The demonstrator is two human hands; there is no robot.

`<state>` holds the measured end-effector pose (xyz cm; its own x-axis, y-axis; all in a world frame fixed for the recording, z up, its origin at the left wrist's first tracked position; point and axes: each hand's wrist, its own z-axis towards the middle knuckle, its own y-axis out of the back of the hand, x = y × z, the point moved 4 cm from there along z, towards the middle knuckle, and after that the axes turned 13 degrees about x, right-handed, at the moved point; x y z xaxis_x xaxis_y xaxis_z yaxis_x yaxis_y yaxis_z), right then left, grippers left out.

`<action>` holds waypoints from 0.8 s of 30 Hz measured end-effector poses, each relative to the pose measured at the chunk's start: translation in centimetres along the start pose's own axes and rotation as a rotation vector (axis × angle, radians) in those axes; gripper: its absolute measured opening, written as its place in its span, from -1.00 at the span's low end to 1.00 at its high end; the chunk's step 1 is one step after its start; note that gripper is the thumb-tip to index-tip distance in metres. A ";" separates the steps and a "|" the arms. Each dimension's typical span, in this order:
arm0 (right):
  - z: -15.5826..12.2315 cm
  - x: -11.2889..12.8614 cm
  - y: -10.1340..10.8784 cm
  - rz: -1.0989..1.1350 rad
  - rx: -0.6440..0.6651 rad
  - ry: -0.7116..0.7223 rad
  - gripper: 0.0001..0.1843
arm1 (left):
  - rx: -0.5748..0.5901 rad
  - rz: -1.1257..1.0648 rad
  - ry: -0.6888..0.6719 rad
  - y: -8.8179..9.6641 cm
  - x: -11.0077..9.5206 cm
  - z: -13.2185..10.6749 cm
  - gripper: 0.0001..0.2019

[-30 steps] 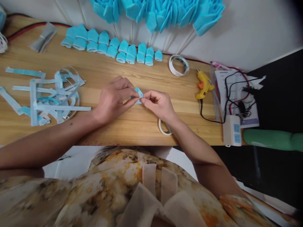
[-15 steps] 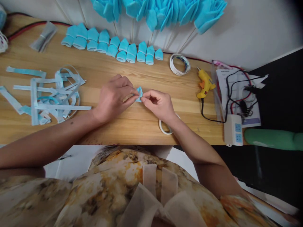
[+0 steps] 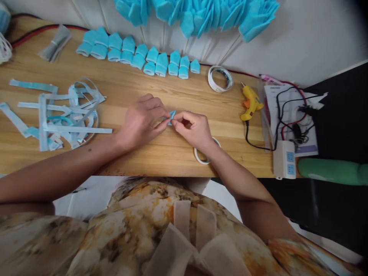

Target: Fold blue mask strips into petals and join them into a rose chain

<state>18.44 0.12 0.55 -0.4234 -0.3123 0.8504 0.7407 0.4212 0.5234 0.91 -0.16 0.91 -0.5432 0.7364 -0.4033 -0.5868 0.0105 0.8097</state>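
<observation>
A small piece of light blue fabric (image 3: 172,115) is pinched between my two hands above the wooden table. My left hand (image 3: 145,119) grips its left side between thumb and forefinger. From the right, my right hand (image 3: 191,126) pinches the same piece, fingertips almost touching those of the left. Most of the piece is hidden behind the fingers. Farther back stands a row of folded blue fabric pieces (image 3: 138,57), with pointed tops and rolled lower parts. A white ring-shaped roll (image 3: 197,156) lies partly under my right wrist.
Cut blue strips (image 3: 69,115) lie heaped at left, below a grey bundle (image 3: 55,43). A tape roll (image 3: 220,79), a yellow glue gun (image 3: 251,102) and a power strip (image 3: 284,160) with cables are at right. Blue fabric flowers (image 3: 198,17) on sticks lean at the wall.
The blue piece has been folded or pressed closer together, so less of it shows between my fingers. My left hand has come slightly nearer the right. The whole view has shifted a little.
</observation>
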 end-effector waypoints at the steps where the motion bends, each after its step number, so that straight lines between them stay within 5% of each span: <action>1: 0.0 0.0 0.0 -0.003 0.000 0.000 -0.83 | -0.001 -0.003 -0.005 0.0 -0.1 0.0 -0.91; 10: -0.1 0.2 0.1 0.025 -0.021 0.014 -0.84 | -0.029 -0.218 0.032 0.3 -0.1 0.2 -0.87; 16: 0.0 0.0 0.4 0.184 0.021 -0.060 -0.80 | -0.085 -0.760 0.384 0.0 1.5 0.0 -0.65; 24: 0.1 0.1 0.2 0.179 0.129 -0.042 -0.78 | 0.106 -0.941 0.459 -0.4 0.7 0.4 -0.62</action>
<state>18.46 0.22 0.77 -0.3147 -0.1883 0.9303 0.7339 0.5733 0.3643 0.95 0.62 0.49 -0.0836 0.0737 -0.9938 -0.8466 0.5209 0.1098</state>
